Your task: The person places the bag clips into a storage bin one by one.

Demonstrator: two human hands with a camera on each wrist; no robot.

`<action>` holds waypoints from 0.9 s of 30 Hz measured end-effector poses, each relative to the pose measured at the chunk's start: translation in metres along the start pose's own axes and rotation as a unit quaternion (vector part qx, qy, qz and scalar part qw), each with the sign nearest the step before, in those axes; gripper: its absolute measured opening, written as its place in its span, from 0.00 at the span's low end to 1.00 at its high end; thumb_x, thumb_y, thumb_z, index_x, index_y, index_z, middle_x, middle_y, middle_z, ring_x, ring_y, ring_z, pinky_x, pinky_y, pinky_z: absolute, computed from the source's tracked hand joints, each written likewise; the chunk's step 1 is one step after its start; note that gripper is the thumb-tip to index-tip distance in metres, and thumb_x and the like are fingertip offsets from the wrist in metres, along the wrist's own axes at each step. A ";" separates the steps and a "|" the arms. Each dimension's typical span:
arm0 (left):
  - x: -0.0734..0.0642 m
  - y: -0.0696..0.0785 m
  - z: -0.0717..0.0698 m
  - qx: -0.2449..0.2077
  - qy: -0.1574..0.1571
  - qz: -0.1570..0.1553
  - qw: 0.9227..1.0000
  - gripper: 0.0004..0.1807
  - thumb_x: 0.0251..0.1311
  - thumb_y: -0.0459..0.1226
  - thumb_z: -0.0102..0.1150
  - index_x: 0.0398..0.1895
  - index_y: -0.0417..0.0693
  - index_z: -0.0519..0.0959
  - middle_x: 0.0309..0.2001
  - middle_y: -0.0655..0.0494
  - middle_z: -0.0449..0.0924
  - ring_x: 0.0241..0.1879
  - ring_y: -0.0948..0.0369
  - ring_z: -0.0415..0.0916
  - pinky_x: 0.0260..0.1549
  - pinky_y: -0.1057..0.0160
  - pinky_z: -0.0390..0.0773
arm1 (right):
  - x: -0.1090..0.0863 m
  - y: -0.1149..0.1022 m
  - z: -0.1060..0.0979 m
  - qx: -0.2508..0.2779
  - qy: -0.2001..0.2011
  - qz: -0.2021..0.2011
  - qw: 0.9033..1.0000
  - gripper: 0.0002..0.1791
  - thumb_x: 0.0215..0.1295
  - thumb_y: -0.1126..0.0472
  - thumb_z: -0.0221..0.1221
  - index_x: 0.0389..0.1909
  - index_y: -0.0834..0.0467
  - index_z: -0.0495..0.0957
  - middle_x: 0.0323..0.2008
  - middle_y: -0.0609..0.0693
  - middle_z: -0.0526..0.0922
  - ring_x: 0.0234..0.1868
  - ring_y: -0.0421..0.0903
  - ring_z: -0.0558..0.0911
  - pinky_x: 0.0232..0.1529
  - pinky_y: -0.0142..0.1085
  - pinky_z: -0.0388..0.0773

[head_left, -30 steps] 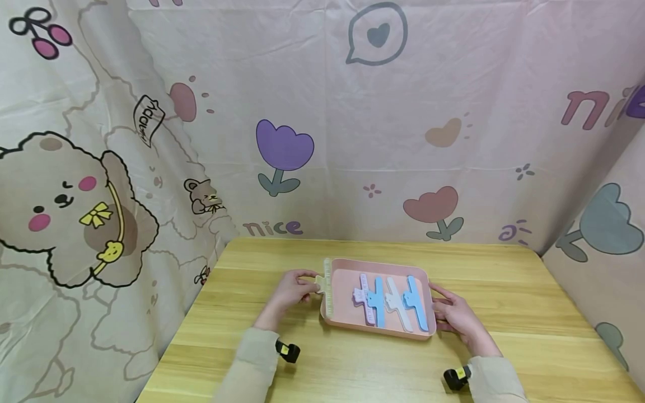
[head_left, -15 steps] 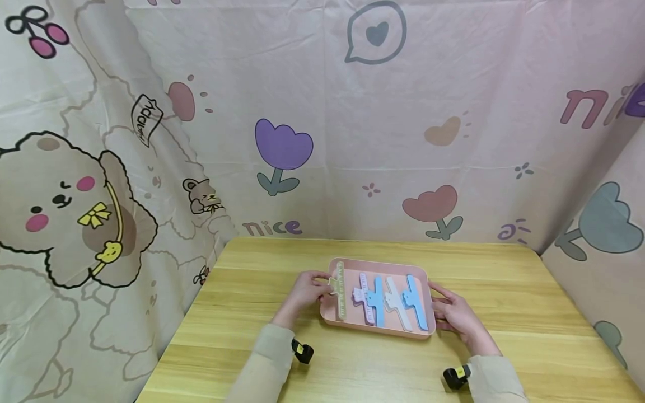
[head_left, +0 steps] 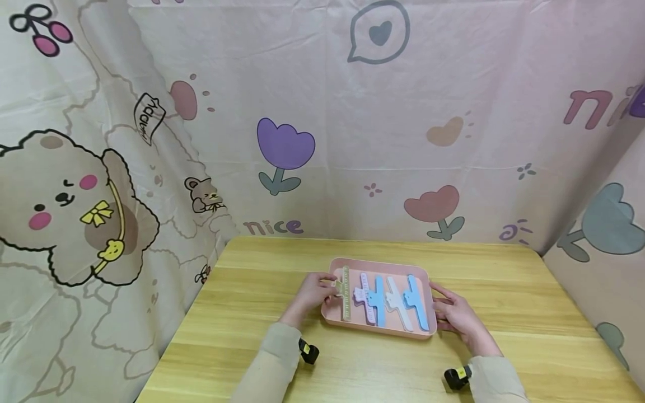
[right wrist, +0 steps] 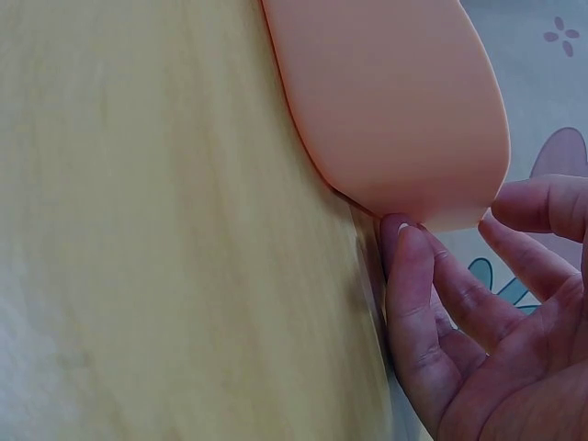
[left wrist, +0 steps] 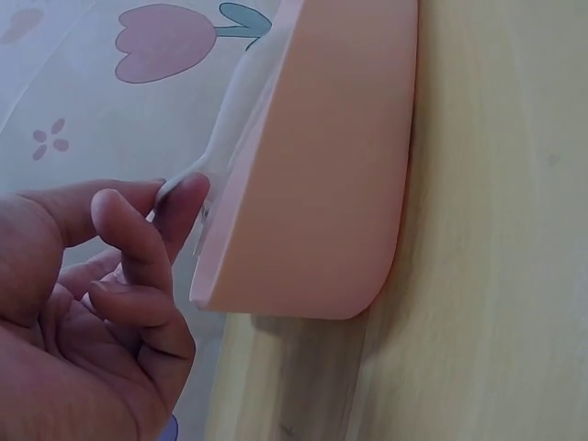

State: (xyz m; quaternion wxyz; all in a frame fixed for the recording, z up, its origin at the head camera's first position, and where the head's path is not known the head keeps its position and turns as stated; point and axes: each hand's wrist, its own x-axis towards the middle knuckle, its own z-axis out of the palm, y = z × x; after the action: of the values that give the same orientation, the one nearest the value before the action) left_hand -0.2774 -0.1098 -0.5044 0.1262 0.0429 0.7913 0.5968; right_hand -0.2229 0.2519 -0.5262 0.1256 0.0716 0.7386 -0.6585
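Observation:
A pink tray point(head_left: 373, 331) sits on the table with long plastic clips inside. My left hand point(head_left: 313, 295) pinches the shaped handle of a pale yellow-green clip point(head_left: 346, 299) with ruler-like marks, over the tray's left end. In the left wrist view, thumb and fingertip of the left hand point(left wrist: 119, 285) meet on the handle, above the rim. To its right lie a lilac clip point(head_left: 364, 284), a blue clip point(head_left: 380, 313), a white clip point(head_left: 403, 313) and another blue clip point(head_left: 417, 308). My right hand point(head_left: 457, 314) holds the tray's right end, fingers at rim and lower edge point(right wrist: 413, 276).
The wooden table point(head_left: 242, 263) extends around the tray on all sides. A printed curtain point(head_left: 353, 112) hangs behind the table and along both sides. Black wrist cameras are strapped at the left sleeve point(head_left: 274, 358) and right sleeve point(head_left: 496, 378).
My left hand has moved right, bringing the yellow-green clip from the tray's left rim inward, closer to the lilac clip. The right hand and the tray have stayed in place.

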 end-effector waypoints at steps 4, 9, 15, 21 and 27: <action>0.000 0.002 0.004 0.019 0.004 -0.003 1.000 0.21 0.56 0.27 0.65 0.54 0.32 0.76 0.26 0.50 0.81 0.20 0.59 0.74 0.19 0.65 0.74 | -0.001 0.000 -0.001 -0.003 0.003 0.000 1.000 0.35 0.70 0.68 0.49 0.77 0.57 0.52 0.67 0.73 0.61 0.43 0.54 0.84 0.39 0.46 0.83; -0.001 0.004 0.007 0.042 0.009 -0.002 0.999 0.19 0.56 0.27 0.65 0.52 0.31 0.76 0.26 0.51 0.81 0.20 0.58 0.75 0.19 0.65 0.76 | -0.001 0.000 -0.001 -0.004 0.002 -0.001 1.000 0.35 0.70 0.68 0.49 0.77 0.57 0.52 0.67 0.74 0.60 0.44 0.54 0.84 0.39 0.46 0.83; -0.001 0.004 0.011 0.060 0.014 -0.010 0.998 0.18 0.56 0.26 0.65 0.51 0.32 0.76 0.25 0.51 0.80 0.19 0.60 0.74 0.18 0.66 0.76 | 0.000 0.001 0.000 0.002 0.000 0.001 1.000 0.35 0.70 0.68 0.49 0.76 0.58 0.52 0.67 0.74 0.61 0.43 0.53 0.84 0.39 0.46 0.83; -0.001 0.003 0.012 0.086 0.010 -0.015 0.996 0.20 0.57 0.26 0.64 0.53 0.32 0.76 0.26 0.49 0.80 0.18 0.60 0.75 0.17 0.65 0.76 | 0.000 0.001 0.000 0.000 0.002 0.001 1.000 0.34 0.70 0.68 0.49 0.76 0.57 0.52 0.67 0.74 0.61 0.43 0.53 0.84 0.39 0.46 0.83; -0.002 0.003 0.012 0.118 0.002 -0.008 0.993 0.20 0.58 0.26 0.63 0.55 0.31 0.75 0.26 0.48 0.80 0.19 0.57 0.77 0.14 0.66 0.75 | 0.000 0.001 0.001 -0.005 0.001 -0.001 1.000 0.34 0.71 0.67 0.49 0.76 0.58 0.52 0.67 0.75 0.60 0.43 0.54 0.84 0.39 0.47 0.83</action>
State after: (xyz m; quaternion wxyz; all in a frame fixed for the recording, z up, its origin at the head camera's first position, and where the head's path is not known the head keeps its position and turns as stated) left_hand -0.2731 -0.0982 -0.5046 0.1233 0.0495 0.8566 0.4986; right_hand -0.2225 0.2508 -0.5273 0.1245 0.0703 0.7419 -0.6551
